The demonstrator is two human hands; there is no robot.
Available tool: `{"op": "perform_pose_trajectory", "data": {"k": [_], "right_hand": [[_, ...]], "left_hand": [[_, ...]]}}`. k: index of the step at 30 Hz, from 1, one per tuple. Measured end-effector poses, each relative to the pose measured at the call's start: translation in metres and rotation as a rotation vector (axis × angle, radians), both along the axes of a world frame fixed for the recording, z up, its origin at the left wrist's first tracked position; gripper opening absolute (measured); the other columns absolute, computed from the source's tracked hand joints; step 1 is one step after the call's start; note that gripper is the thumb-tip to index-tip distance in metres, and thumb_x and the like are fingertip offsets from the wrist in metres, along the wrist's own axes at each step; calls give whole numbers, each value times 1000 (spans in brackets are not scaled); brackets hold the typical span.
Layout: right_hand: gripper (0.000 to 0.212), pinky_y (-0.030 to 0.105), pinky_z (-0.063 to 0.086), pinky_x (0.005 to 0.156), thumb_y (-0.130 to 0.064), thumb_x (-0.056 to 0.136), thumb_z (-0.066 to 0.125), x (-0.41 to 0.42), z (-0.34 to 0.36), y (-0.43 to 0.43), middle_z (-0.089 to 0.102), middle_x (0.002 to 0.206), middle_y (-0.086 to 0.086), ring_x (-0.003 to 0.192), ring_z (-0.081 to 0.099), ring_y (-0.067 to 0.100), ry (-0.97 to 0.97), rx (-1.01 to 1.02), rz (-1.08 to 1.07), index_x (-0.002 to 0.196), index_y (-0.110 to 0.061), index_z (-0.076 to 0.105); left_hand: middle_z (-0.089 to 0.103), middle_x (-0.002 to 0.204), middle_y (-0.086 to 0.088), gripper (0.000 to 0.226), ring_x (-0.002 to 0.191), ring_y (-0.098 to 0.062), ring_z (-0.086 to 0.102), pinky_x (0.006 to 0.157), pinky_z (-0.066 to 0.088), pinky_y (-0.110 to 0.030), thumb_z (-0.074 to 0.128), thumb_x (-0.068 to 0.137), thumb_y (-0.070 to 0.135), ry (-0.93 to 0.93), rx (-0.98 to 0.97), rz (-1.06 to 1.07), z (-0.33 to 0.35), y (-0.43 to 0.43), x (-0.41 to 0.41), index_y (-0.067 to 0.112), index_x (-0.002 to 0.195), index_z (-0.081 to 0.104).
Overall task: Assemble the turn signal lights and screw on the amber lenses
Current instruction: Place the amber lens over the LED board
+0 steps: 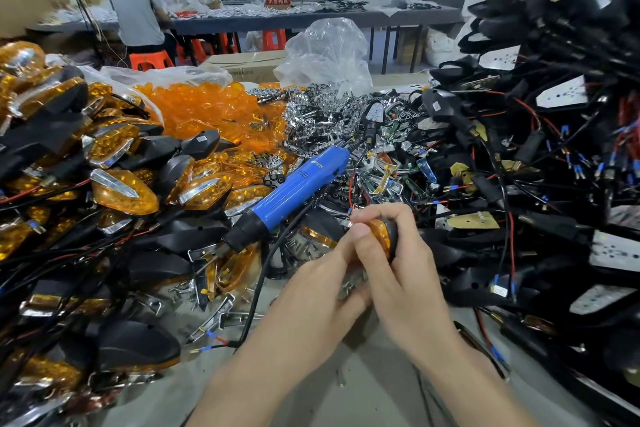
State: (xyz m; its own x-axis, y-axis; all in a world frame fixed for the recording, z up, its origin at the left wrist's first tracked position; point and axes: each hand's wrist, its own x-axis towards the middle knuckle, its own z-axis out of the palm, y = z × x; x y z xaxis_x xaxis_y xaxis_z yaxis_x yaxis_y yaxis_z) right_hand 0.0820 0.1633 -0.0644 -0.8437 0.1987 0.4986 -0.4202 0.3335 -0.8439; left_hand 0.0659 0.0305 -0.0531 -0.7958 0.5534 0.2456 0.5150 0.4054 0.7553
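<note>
Both my hands hold one turn signal light (pixel 383 236) with an amber lens and black housing at the table's centre. My right hand (pixel 398 267) curls round it from the right, thumb on the lens. My left hand (pixel 322 291) grips it from below and left. A blue electric screwdriver (pixel 294 191) lies just left of the hands, tip down among loose parts, with neither hand on it. Loose amber lenses (pixel 207 107) fill a bag behind it.
Finished amber lights (pixel 121 191) pile up on the left. Black housings with wires (pixel 536 184) heap on the right. Chrome reflectors (pixel 322 114) and small screws (pixel 349 284) lie in the middle. Three people sit at a far table (pixel 311 19).
</note>
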Motion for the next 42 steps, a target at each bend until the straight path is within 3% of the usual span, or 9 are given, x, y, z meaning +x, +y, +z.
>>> {"op": "perform_pose_trajectory", "data": {"k": [3, 6, 9, 15, 21, 28, 34, 40, 42], "right_hand": [[15, 13, 44, 88, -41, 100, 48, -1, 2, 2, 63, 115, -16, 111, 62, 14, 91, 0, 3, 110, -31, 53], [19, 15, 43, 94, -41, 105, 43, -1, 7, 4, 64, 123, -14, 117, 61, 15, 181, -38, 42, 111, -26, 54], [29, 21, 44, 97, -44, 107, 38, 3, 9, 2, 64, 124, -10, 119, 61, 19, 243, -49, 70, 109, -21, 56], [41, 33, 49, 102, -57, 103, 39, 1, 5, -5, 61, 132, -5, 127, 57, 23, 133, -242, 152, 123, -26, 57], [43, 52, 44, 107, -59, 97, 53, -2, 5, -10, 62, 135, 10, 132, 55, 32, 58, -486, 279, 119, -22, 63], [38, 36, 51, 99, -49, 99, 54, -1, 8, -9, 62, 135, 13, 128, 58, 29, 79, -589, 349, 113, -15, 63], [37, 40, 53, 101, -35, 94, 45, -2, 12, -2, 66, 131, 11, 125, 61, 26, 21, -751, 418, 113, -5, 55], [31, 40, 55, 95, -30, 99, 39, 0, 13, -2, 66, 127, 15, 120, 62, 27, -4, -802, 428, 109, -8, 59], [31, 40, 55, 93, -34, 96, 46, 0, 14, -1, 66, 127, 16, 120, 63, 29, -14, -799, 412, 108, -10, 62]], "left_hand": [[63, 127, 15, 49, 120, -6, 58, 104, 45, -28, 53, 99, 12, -148, 147, -139, 8, -5, 0, 34, 142, 43], [59, 137, 16, 42, 131, -3, 50, 105, 39, -15, 45, 102, 21, -277, 364, -177, 16, -10, 0, 27, 143, 48], [62, 133, 14, 39, 128, -3, 53, 101, 42, -15, 44, 100, 34, -302, 414, -172, 16, -5, 4, 24, 137, 51], [65, 114, 8, 36, 105, -18, 63, 94, 51, -40, 52, 95, 36, -152, 448, -1, 12, 4, 1, 24, 129, 54], [62, 114, 14, 28, 114, -17, 58, 98, 47, -46, 56, 93, 38, -26, 417, 156, 6, 6, -1, 35, 121, 53], [62, 117, 16, 30, 117, -18, 55, 99, 45, -46, 57, 90, 49, -24, 370, 183, 9, 3, -1, 44, 119, 52], [53, 131, 26, 50, 129, -1, 45, 107, 42, -38, 52, 90, 63, -25, 223, 158, 7, -6, -4, 55, 137, 38], [52, 117, 33, 39, 115, 8, 49, 96, 40, -14, 52, 90, 56, 137, 183, 284, 8, -1, 0, 75, 120, 37], [58, 112, 28, 40, 111, 6, 53, 95, 43, -19, 55, 89, 52, 119, 182, 296, 11, 1, 0, 71, 121, 42]]}}
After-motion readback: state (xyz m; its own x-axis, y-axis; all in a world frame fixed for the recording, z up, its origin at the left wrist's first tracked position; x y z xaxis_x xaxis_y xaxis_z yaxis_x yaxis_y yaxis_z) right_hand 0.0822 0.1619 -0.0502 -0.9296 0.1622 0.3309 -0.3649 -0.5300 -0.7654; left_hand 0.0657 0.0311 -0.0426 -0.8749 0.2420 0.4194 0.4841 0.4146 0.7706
